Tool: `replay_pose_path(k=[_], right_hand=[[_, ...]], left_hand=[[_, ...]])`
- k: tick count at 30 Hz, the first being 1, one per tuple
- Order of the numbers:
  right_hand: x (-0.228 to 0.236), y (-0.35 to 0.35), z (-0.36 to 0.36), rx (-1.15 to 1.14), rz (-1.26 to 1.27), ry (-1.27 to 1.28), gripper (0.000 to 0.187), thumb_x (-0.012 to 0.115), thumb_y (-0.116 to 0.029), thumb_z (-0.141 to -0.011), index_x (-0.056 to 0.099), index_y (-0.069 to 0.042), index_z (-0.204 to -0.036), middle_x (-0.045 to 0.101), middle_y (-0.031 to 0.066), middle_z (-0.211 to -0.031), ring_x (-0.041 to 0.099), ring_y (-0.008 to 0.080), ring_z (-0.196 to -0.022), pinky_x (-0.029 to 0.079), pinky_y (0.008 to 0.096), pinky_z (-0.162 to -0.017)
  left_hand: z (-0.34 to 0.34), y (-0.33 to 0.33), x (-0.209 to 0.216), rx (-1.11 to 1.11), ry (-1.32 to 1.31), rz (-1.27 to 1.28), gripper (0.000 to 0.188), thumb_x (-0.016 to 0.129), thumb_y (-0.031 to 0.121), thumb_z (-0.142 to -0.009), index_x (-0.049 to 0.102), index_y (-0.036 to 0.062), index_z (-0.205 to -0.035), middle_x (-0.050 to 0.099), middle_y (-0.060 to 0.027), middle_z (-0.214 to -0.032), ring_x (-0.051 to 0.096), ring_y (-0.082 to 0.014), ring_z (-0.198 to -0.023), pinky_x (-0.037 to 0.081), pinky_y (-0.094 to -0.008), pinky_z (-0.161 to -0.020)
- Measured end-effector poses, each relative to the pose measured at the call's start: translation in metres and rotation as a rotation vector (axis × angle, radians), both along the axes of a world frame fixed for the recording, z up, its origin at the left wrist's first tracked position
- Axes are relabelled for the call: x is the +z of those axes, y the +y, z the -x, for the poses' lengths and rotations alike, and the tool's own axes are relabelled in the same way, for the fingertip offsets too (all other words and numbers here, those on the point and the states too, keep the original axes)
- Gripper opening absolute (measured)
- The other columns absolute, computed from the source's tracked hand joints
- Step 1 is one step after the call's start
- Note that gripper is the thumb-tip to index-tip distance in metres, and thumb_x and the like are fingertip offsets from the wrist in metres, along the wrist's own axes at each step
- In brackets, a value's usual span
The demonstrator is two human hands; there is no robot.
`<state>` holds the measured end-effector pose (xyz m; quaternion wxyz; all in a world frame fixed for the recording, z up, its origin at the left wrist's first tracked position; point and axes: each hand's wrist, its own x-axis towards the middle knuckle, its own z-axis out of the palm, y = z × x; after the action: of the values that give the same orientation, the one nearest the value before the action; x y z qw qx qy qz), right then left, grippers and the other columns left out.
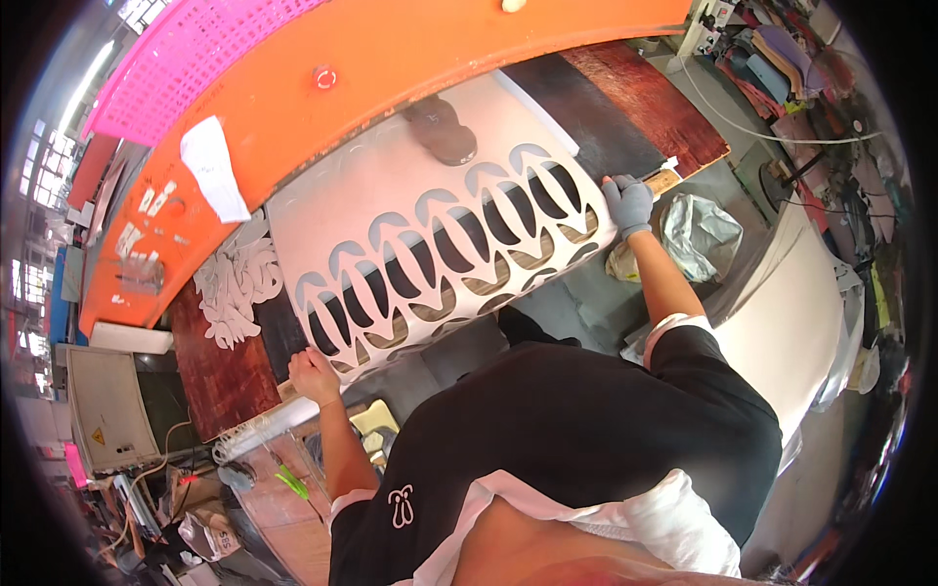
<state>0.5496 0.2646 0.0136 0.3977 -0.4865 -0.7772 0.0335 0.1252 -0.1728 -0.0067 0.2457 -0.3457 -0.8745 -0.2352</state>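
A pale pinkish-white sheet lies across the dark worktable, with rows of curved cut-outs through its nearer half. Its near edge hangs over the table's front. My left hand, bare, is closed on the sheet's near left corner. At the right edge my right hand, in a grey glove, grips the sheet with its fingers bent over the rim. On the uncut far part rests a brown, sole-shaped cutting die or template, apart from both hands. Dark and wood-brown table surface shows through the holes.
Over the table's far side runs an orange machine beam with a red button and a pink basket on top. Cut white pieces are heaped left of the sheet. A silvery plastic bag lies at right, near a pale sheet stack.
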Motion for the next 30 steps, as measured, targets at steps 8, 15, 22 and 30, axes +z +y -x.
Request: replay_pose_path(k=[8,15,22,30], right_hand=[[0.027,-0.025,0.102,0.287,-0.018,-0.232,0.071,0.066,-0.051,-0.072,0.048,-0.005,-0.123,0.051,0.0203,-0.122,0.046,0.0331,-0.115,0.034,0.0423,-0.098],[0.042,-0.059,0.16,0.472,0.337,-0.418,0.091,0.068,-0.054,-0.066,0.04,0.0,-0.134,0.046,0.0194,-0.126,0.04,0.0327,-0.12,0.03,0.0396,-0.1],[0.037,-0.032,0.148,0.646,0.927,0.666,0.08,0.077,-0.03,-0.069,0.041,0.001,-0.133,0.054,0.0113,-0.119,0.052,0.0139,-0.104,0.043,0.0255,-0.088],[0.025,-0.003,0.113,0.463,0.311,-0.166,0.079,0.075,-0.039,-0.062,0.047,-0.006,-0.128,0.052,0.0178,-0.117,0.048,0.0348,-0.11,0.039,0.0397,-0.095]], left_hand=[[-0.045,-0.022,-0.004,-0.045,-0.053,0.057,0.028,0.048,0.016,-0.086,0.046,0.0023,-0.062,0.047,-0.0163,-0.067,0.047,-0.0379,-0.066,0.034,-0.0497,-0.059],[-0.095,-0.067,0.001,-0.059,-0.069,0.013,0.026,0.047,0.009,-0.085,0.042,0.002,-0.06,0.043,-0.017,-0.065,0.043,-0.0382,-0.062,0.03,-0.0493,-0.056],[-0.096,-0.077,-0.003,-0.098,-0.065,0.06,0.026,0.045,0.008,-0.086,0.042,0.0012,-0.061,0.042,-0.0179,-0.066,0.043,-0.0381,-0.063,0.029,-0.0478,-0.056],[-0.089,-0.081,-0.005,-0.079,-0.093,0.085,0.027,0.045,0.01,-0.088,0.044,0.0015,-0.062,0.043,-0.0173,-0.068,0.044,-0.0377,-0.065,0.031,-0.0481,-0.057]])
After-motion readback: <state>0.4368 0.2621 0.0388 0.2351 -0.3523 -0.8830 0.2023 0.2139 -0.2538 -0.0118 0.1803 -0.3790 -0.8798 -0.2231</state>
